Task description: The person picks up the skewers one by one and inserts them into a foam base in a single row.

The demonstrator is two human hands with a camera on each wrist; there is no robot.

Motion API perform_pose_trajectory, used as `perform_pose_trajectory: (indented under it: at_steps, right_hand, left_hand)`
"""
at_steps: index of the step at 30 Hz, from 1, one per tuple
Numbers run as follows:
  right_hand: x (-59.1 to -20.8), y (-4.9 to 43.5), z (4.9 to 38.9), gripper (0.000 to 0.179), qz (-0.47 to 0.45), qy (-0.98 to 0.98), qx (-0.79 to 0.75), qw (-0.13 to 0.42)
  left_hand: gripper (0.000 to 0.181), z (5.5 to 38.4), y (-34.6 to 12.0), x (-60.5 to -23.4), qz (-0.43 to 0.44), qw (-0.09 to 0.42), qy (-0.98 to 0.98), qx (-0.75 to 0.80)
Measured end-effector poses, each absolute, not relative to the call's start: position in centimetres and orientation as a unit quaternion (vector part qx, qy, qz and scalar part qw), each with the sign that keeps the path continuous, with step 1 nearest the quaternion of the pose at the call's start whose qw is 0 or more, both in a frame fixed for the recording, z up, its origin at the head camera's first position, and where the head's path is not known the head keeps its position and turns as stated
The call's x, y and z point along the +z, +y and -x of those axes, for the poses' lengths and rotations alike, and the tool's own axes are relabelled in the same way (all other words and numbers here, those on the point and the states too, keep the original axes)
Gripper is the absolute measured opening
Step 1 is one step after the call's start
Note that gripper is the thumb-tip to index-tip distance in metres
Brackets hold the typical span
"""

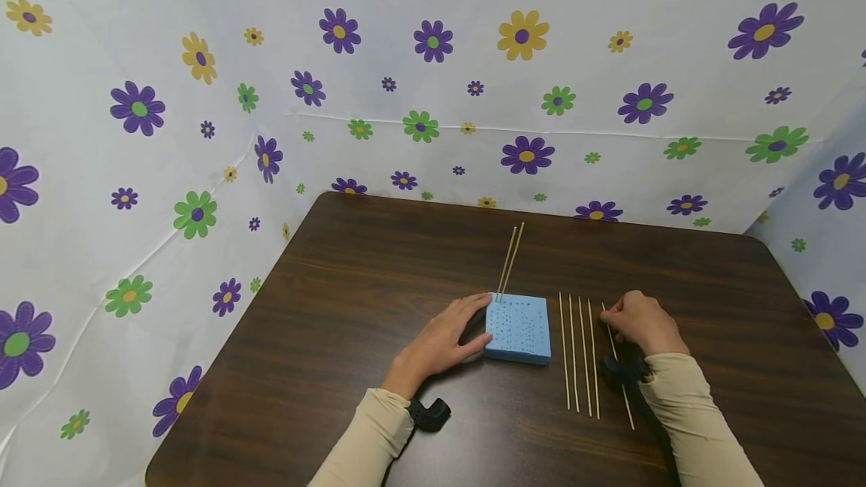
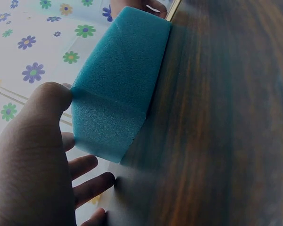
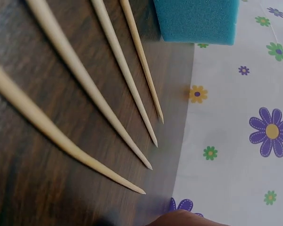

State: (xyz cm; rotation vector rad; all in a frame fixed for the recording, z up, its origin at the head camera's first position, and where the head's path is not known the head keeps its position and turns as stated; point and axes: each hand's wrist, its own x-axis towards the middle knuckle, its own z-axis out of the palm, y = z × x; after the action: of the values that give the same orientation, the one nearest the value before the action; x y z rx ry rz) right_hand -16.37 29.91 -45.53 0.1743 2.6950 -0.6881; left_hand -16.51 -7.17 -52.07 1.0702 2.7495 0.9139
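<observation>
A blue foam block (image 1: 518, 328), its top dotted with small holes, sits on the table with two thin wooden skewers (image 1: 510, 261) standing upright near its far left corner. My left hand (image 1: 443, 337) holds the block by its left side, thumb at the near part and index finger at the far corner. In the left wrist view the thumb (image 2: 54, 96) touches the block's edge. To the right, my right hand (image 1: 639, 319) pinches the far end of a wooden skewer (image 1: 624, 389) lying on the table. Only a sliver of that hand shows in the right wrist view.
Several more skewers (image 1: 583, 355) lie side by side between the block and my right hand, their pointed tips (image 3: 151, 165) facing the far side. The dark wooden table (image 1: 325, 307) meets a flowered cloth (image 1: 433, 81) at the back and sides.
</observation>
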Motion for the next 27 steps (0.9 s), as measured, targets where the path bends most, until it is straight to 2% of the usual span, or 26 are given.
perform_pose_trajectory:
  at_steps: [15,27]
  right_hand:
    - [-45.5,29.8,16.3,0.033,-0.051,0.952,-0.244,0.177]
    - [-45.4,30.9,16.5,0.028,-0.032,0.938,-0.302,0.169]
  left_hand:
    - [0.068,16.6,-7.2,-52.1,-0.347,0.036,0.890,0.295]
    - [0.068,16.5,-7.2,-52.0,-0.351,0.023,0.889,0.294]
